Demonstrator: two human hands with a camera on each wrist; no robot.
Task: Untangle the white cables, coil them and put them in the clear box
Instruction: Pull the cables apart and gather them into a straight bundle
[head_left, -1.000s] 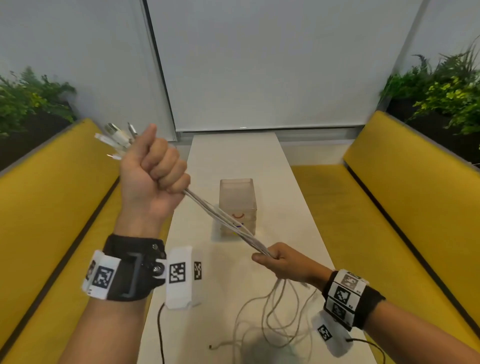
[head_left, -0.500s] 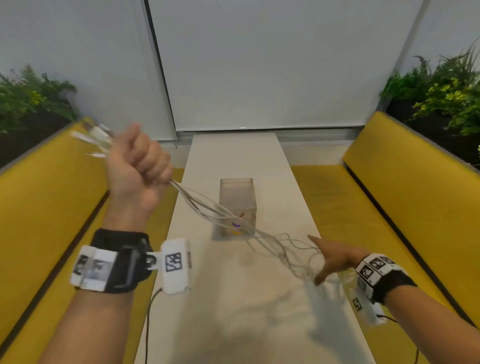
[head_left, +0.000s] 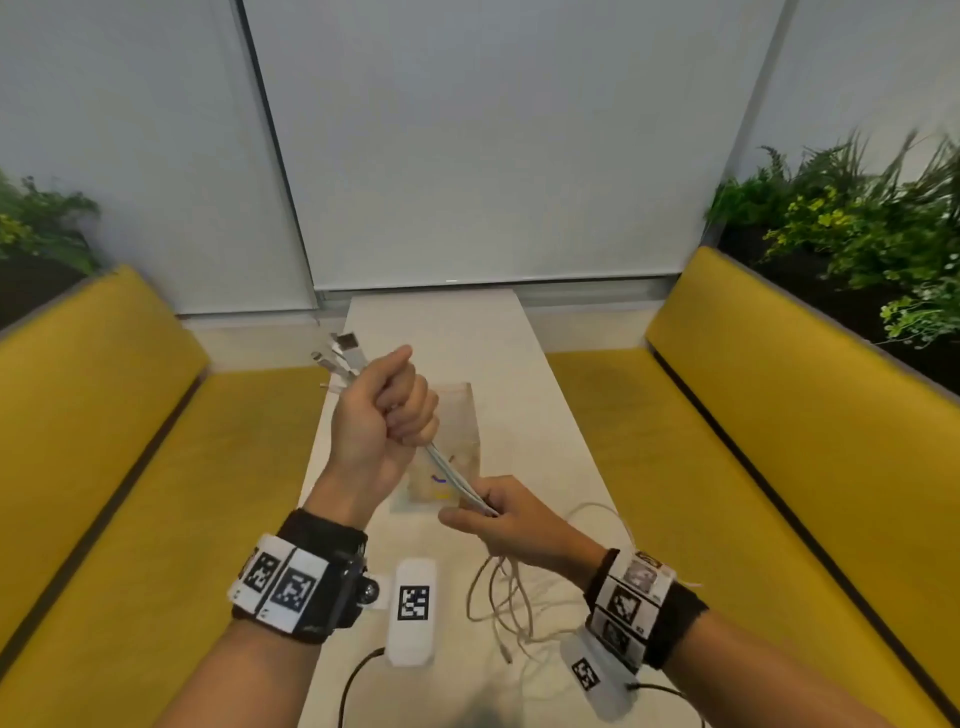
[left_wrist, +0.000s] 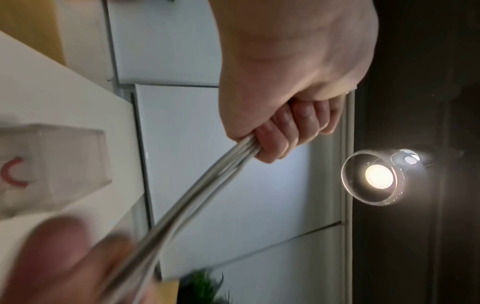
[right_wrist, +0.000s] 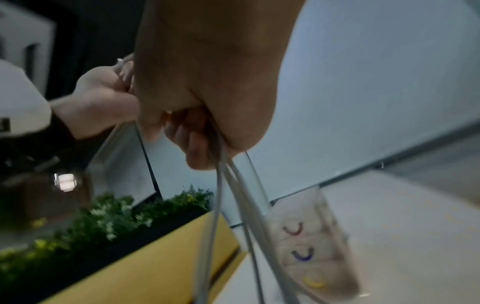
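My left hand (head_left: 387, 415) is a raised fist gripping a bundle of white cables (head_left: 452, 475), whose plugs (head_left: 340, 356) stick out above the thumb. The bundle runs taut down and right into my right hand (head_left: 493, 519), which grips it lower down. Below that hand the loose cable ends (head_left: 511, 603) hang in loops onto the white table (head_left: 550, 405). The clear box (head_left: 462, 421) stands on the table just behind both hands. In the left wrist view the fingers (left_wrist: 280, 135) curl round the cables (left_wrist: 207, 185). In the right wrist view the cables (right_wrist: 221, 195) hang from my fingers (right_wrist: 192, 139) beside the box (right_wrist: 311, 246).
Yellow benches (head_left: 104, 467) (head_left: 779, 441) run along both sides of the narrow table. Green plants (head_left: 857, 234) stand behind the right bench, and more (head_left: 36, 218) behind the left. A white blind (head_left: 467, 145) covers the wall at the far end.
My right hand, which had let go and swung out right, has come back and gripped the bundle again near the left fist. My left hand moved right and lower, over the table.
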